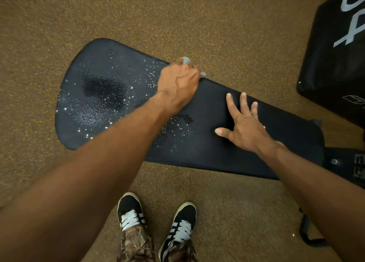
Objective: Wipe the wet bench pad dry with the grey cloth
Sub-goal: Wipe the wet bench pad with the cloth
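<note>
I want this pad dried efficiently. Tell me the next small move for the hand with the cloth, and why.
Probably sweep the left hand, closed on the grey cloth at the bench pad's far edge, toward the pad's wide end. Droplets and dark wet patches cover that end, while the stretch under the flat right hand already looks dry.

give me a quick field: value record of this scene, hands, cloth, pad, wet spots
left hand: closed on the grey cloth, pressed on the pad's far edge
grey cloth: mostly hidden under the hand, only bits show
right hand: empty, fingers spread, flat on the pad
bench pad: black, textured, wider at its left end
water droplets: over the wide left end and near the middle
dry area: around the right hand, looks matte
floor: brown speckled
shoes: black, white laces, near side of pad
</note>
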Demonstrator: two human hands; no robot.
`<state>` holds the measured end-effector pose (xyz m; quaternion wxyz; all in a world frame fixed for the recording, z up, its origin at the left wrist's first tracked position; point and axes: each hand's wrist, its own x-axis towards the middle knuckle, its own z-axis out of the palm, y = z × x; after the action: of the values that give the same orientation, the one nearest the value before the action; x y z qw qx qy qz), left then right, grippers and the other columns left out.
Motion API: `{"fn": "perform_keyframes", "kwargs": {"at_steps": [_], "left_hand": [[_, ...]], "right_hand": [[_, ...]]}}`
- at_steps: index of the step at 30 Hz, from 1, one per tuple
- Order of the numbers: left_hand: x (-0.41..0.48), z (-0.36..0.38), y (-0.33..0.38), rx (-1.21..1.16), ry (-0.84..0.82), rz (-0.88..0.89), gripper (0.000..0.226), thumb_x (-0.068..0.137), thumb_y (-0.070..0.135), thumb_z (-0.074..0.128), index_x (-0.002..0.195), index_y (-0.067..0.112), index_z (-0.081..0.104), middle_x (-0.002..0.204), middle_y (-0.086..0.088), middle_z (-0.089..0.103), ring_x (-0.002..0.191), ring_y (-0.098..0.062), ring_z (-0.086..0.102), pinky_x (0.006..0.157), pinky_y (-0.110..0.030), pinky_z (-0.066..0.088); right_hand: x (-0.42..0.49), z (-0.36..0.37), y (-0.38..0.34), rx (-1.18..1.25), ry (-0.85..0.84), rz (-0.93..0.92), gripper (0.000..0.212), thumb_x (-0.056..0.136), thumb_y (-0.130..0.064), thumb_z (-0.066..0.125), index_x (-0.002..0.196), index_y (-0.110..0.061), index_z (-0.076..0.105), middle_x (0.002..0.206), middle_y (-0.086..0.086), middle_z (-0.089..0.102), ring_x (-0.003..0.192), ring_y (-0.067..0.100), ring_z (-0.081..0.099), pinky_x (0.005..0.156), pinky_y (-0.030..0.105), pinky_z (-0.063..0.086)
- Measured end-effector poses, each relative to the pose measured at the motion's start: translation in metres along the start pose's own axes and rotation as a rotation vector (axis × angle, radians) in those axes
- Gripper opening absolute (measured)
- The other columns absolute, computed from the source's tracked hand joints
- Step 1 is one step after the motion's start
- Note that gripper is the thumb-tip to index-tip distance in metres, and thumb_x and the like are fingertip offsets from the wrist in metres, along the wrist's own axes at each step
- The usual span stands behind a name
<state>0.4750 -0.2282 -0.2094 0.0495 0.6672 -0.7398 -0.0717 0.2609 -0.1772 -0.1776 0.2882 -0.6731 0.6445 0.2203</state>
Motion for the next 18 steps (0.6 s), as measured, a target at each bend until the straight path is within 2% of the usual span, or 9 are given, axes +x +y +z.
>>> {"fn": "perform_keyframes", "kwargs": {"at_steps": [3,6,8,10,13,15,18], "left_hand": [[-0.015,0.003,0.008,-0.130,0.015,0.140,0.036,0.109,0.035,0.034,0.118,0.020,0.066,0.128,0.002,0.064,0.132,-0.021,0.050,0.077,-0.037,0.051],[-0.022,0.004,-0.018,-0.103,0.015,0.182,0.029,0.106,0.028,0.041,0.124,0.024,0.064,0.134,0.006,0.062,0.125,-0.025,0.056,0.084,-0.040,0.053],[-0.016,0.005,-0.017,-0.060,0.031,0.048,0.029,0.107,0.026,0.039,0.120,0.019,0.064,0.126,0.000,0.066,0.116,-0.028,0.060,0.087,-0.040,0.051],[-0.014,0.003,0.000,-0.077,0.041,-0.045,0.031,0.108,0.024,0.038,0.123,0.015,0.064,0.125,-0.005,0.066,0.120,-0.029,0.058,0.094,-0.040,0.049],[-0.036,0.013,0.019,-0.136,0.044,0.074,0.038,0.106,0.015,0.039,0.141,0.014,0.053,0.150,-0.004,0.051,0.143,-0.032,0.040,0.115,-0.040,0.035],[-0.060,0.014,0.013,-0.129,0.013,0.165,0.041,0.105,0.015,0.043,0.146,0.015,0.050,0.157,-0.001,0.044,0.149,-0.032,0.032,0.119,-0.041,0.028],[-0.083,0.015,-0.001,-0.084,-0.033,0.146,0.045,0.105,0.013,0.042,0.150,0.016,0.045,0.161,-0.003,0.037,0.151,-0.033,0.026,0.122,-0.042,0.023]], "right_hand": [[-0.001,0.000,0.000,0.001,-0.005,0.000,0.101,0.086,-0.057,0.063,0.148,-0.052,-0.017,0.158,-0.012,-0.032,0.148,0.033,-0.023,0.101,0.080,0.020],[0.000,0.000,-0.001,0.000,0.001,-0.007,0.101,0.087,-0.057,0.063,0.148,-0.052,-0.017,0.159,-0.011,-0.031,0.148,0.034,-0.023,0.100,0.080,0.020],[0.000,-0.001,-0.002,-0.001,0.000,-0.005,0.101,0.087,-0.057,0.063,0.148,-0.051,-0.017,0.159,-0.011,-0.031,0.148,0.034,-0.023,0.100,0.080,0.020],[0.000,0.000,-0.002,-0.004,-0.001,-0.003,0.101,0.087,-0.057,0.063,0.148,-0.051,-0.017,0.159,-0.011,-0.031,0.148,0.034,-0.023,0.101,0.079,0.020],[0.000,0.000,-0.001,-0.009,-0.002,0.001,0.101,0.087,-0.058,0.062,0.148,-0.052,-0.018,0.159,-0.011,-0.032,0.148,0.034,-0.023,0.101,0.079,0.020],[0.000,-0.002,0.000,-0.009,0.003,0.003,0.101,0.087,-0.057,0.062,0.148,-0.052,-0.018,0.159,-0.011,-0.032,0.148,0.033,-0.023,0.101,0.079,0.020],[0.000,-0.001,-0.002,-0.004,-0.006,-0.003,0.101,0.087,-0.056,0.063,0.148,-0.052,-0.018,0.159,-0.011,-0.032,0.148,0.034,-0.023,0.101,0.079,0.019]]}}
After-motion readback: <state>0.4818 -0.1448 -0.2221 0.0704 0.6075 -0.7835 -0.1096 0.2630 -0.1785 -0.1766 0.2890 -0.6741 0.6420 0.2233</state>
